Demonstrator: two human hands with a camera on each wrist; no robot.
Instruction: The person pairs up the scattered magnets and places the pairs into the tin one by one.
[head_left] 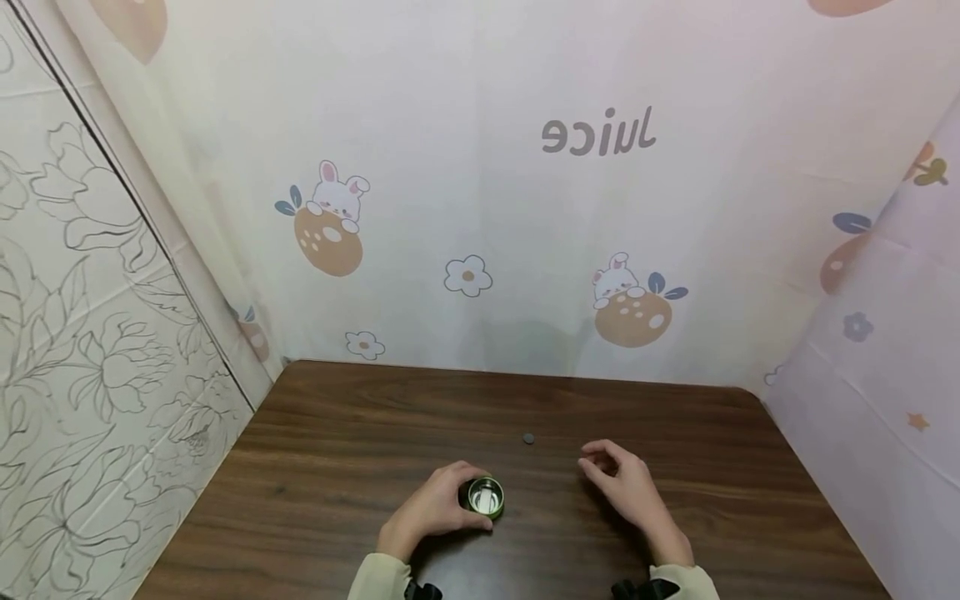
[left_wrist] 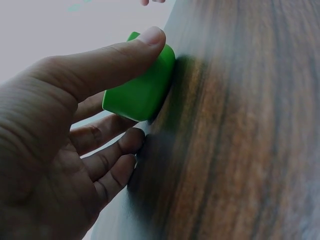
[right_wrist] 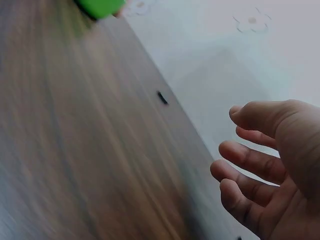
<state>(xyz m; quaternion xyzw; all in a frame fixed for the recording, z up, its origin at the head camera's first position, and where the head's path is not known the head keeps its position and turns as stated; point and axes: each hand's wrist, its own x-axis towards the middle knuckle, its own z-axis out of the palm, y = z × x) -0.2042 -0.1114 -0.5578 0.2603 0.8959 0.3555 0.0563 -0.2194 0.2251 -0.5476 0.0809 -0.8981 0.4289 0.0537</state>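
My left hand [head_left: 442,504] holds a small green round container [head_left: 486,497] on the table, thumb on the near side and fingers around the far side. Its open top faces up and shows a shiny, silvery inside. In the left wrist view the green wall of the container [left_wrist: 142,90] shows behind the thumb, low against the wood. My right hand [head_left: 628,492] hovers over the table on the right, fingers loosely bent and holding nothing. Between the hands and farther back lies a small dark grey disc [head_left: 528,438], seen edge-on as a dark sliver [right_wrist: 162,97] in the right wrist view.
The brown wood-grain table [head_left: 337,433] reaches back to a pale printed curtain [head_left: 465,183] with rabbits and flowers. A flower-line panel [head_left: 97,333] stands along the left, and another printed cloth [head_left: 885,358] hangs along the right.
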